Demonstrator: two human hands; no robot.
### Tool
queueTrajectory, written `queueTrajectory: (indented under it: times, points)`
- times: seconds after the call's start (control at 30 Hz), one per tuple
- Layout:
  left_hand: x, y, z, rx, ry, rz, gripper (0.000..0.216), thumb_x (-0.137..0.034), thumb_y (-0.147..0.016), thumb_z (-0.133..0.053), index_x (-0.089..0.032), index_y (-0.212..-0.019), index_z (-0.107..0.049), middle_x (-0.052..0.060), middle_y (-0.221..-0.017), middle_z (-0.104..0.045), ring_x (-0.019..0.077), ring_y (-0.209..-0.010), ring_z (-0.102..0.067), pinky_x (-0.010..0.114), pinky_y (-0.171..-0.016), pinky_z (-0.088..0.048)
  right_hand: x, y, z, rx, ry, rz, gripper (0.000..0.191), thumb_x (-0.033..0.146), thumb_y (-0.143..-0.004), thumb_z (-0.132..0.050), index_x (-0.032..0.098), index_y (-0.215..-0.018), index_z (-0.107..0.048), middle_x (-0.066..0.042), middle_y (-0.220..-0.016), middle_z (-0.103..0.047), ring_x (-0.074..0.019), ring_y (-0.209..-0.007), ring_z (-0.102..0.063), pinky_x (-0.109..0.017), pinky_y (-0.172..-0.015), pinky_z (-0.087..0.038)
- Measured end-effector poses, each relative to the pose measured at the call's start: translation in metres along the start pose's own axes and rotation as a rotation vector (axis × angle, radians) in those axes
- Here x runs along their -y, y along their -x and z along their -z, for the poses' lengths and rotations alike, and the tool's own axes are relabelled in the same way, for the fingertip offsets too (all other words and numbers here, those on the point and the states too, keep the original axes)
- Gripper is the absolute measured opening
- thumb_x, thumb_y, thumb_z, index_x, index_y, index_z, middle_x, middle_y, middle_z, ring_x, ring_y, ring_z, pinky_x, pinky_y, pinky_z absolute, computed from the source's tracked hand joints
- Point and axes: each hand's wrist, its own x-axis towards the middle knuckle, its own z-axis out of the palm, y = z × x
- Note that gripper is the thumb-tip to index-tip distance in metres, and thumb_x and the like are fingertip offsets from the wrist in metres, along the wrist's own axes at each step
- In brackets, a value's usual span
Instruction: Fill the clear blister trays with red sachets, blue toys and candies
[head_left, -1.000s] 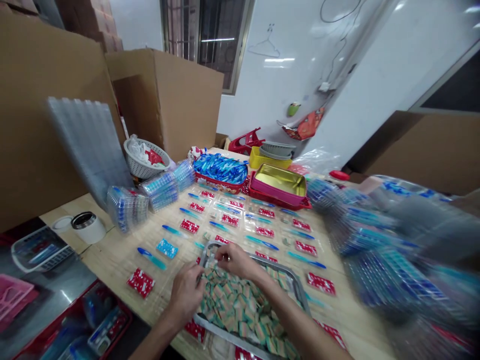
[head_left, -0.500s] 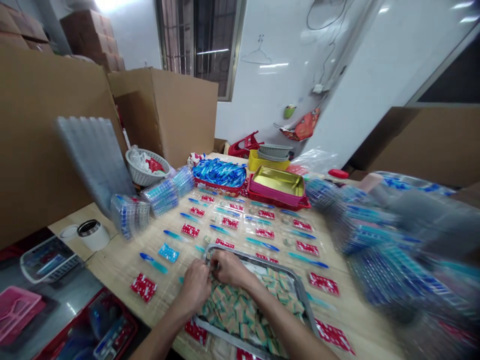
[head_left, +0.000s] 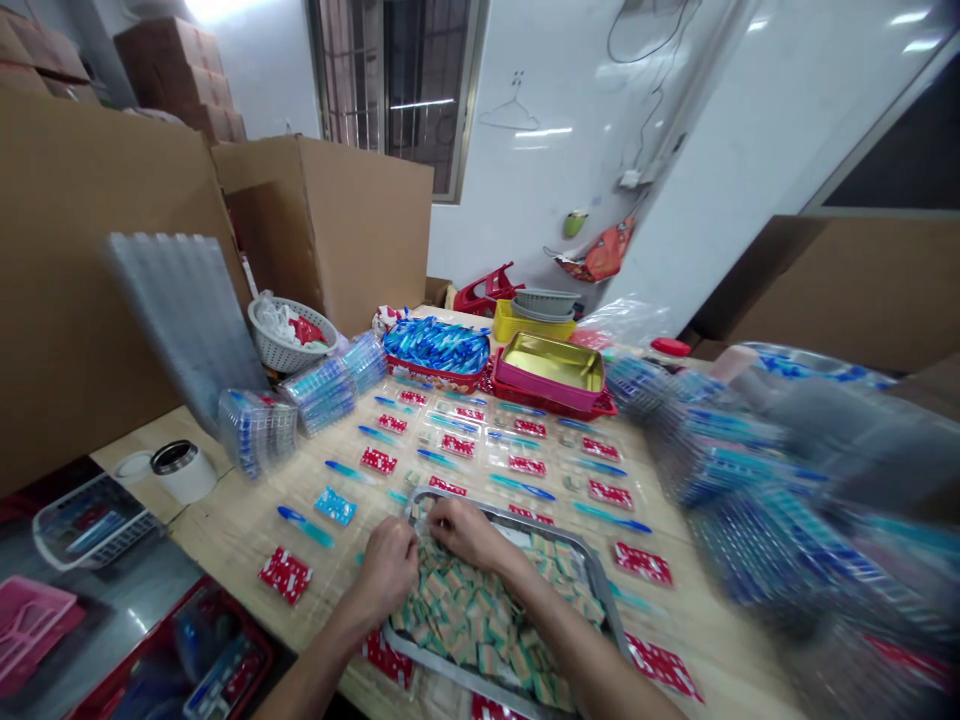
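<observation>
A metal tray heaped with small tan-and-green striped pieces lies in front of me. My left hand is closed at the tray's left rim, its fingers curled in. Close beside it, my right hand reaches over the far left corner, fingers pinched downward. Whatever they grip is too small and too hidden to make out. Around the tray lie clear plastic blisters with blue pens and red patterned packets. One packet, a light blue one, lies to the left.
Behind the blisters stand a red bin of blue pens and a gold-lined tin. Blurred stacks of filled blisters line the right side. At left are more stacks, a white cup and a grey basket.
My two hands have drawn slightly apart at the tray's far left corner, the left one shifting a little left. The whole view has shifted slightly.
</observation>
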Motion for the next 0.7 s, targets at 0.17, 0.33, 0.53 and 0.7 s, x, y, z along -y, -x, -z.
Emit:
queueTrajectory:
  times: [0.17,0.33,0.53,0.7]
  points:
    - [-0.005,-0.004,0.007,-0.035,0.099,0.033,0.022,-0.012,-0.076,-0.048,-0.015,-0.076,-0.07,0.006,-0.076,-0.07,0.0191,-0.076,-0.062,0.027,-0.07,-0.039,-0.009,0.013,0.011,-0.037,-0.176,-0.035,0.018,0.009,-0.069,-0.051,0.015,-0.078,-0.066,0.002,-0.066,-0.06,-0.0118,-0.062,-0.052,-0.02,-0.057,-0.038]
    - [-0.013,-0.004,0.012,0.0,0.213,0.014,0.022,-0.015,-0.074,-0.048,-0.015,-0.067,-0.07,0.0,-0.06,-0.065,0.014,-0.06,-0.056,0.022,-0.057,-0.036,0.002,0.035,0.02,0.013,-0.485,-0.035,0.017,0.012,-0.068,-0.052,0.015,-0.077,-0.065,0.005,-0.059,-0.05,-0.0096,-0.056,-0.043,-0.02,-0.053,-0.032]
    - [-0.018,0.012,0.015,0.158,0.501,-0.041,0.022,-0.013,-0.064,-0.051,-0.012,-0.076,-0.069,-0.002,-0.059,-0.061,0.013,-0.057,-0.055,0.021,-0.053,-0.036,0.024,0.058,0.012,-0.065,-0.329,-0.051,0.018,0.007,-0.063,-0.051,0.017,-0.076,-0.059,0.005,-0.063,-0.051,-0.01,-0.06,-0.044,-0.021,-0.055,-0.03]
    - [-0.024,0.028,0.015,0.134,0.335,-0.061,0.021,-0.011,-0.063,-0.053,-0.016,-0.077,-0.068,-0.003,-0.06,-0.059,0.0126,-0.058,-0.052,0.022,-0.054,-0.035,0.034,0.07,-0.006,-0.164,-0.164,-0.035,0.017,0.006,-0.065,-0.049,0.019,-0.074,-0.054,0.003,-0.069,-0.056,-0.0127,-0.066,-0.048,-0.023,-0.061,-0.032]
